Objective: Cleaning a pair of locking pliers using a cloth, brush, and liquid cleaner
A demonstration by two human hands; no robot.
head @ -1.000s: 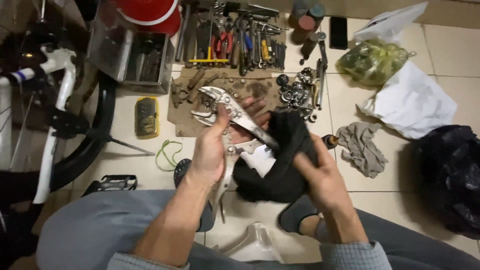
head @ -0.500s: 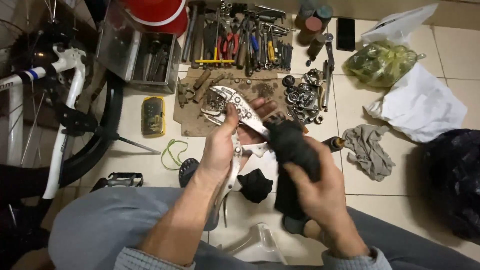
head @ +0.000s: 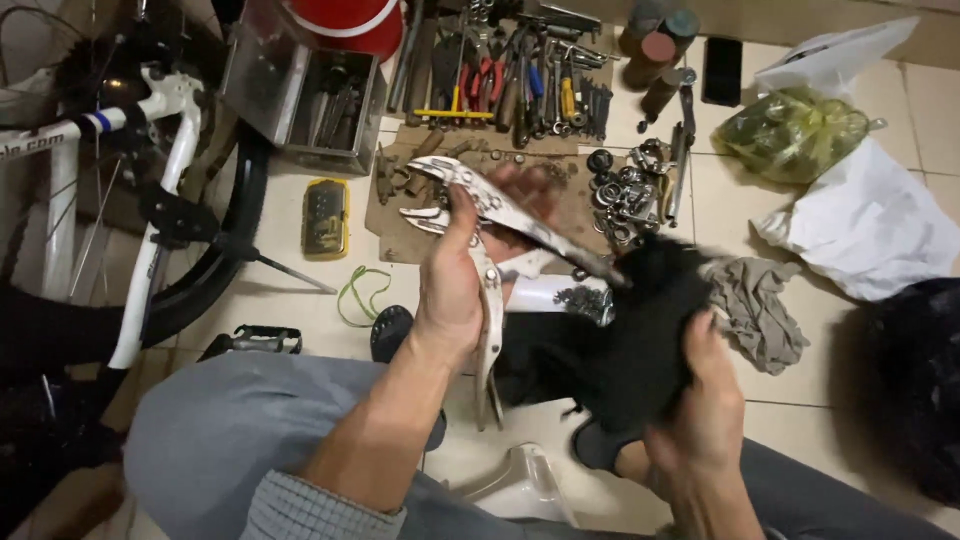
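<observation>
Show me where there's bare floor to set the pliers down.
Bare tile lies between the yellow case and the green loop, and right of the grey rag. The cardboard and tool row are crowded.

Bike-repair workshop floor — row of hand tools [head: 520, 80], loose bearings [head: 625, 195], white bicycle frame [head: 150, 200]

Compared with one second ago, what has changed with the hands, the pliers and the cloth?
The right hand has carried the black cloth from the middle of the pliers out along the upper handle to its end. The left hand still grips the pliers, jaws pointing away. The tools on the floor stayed put.
</observation>
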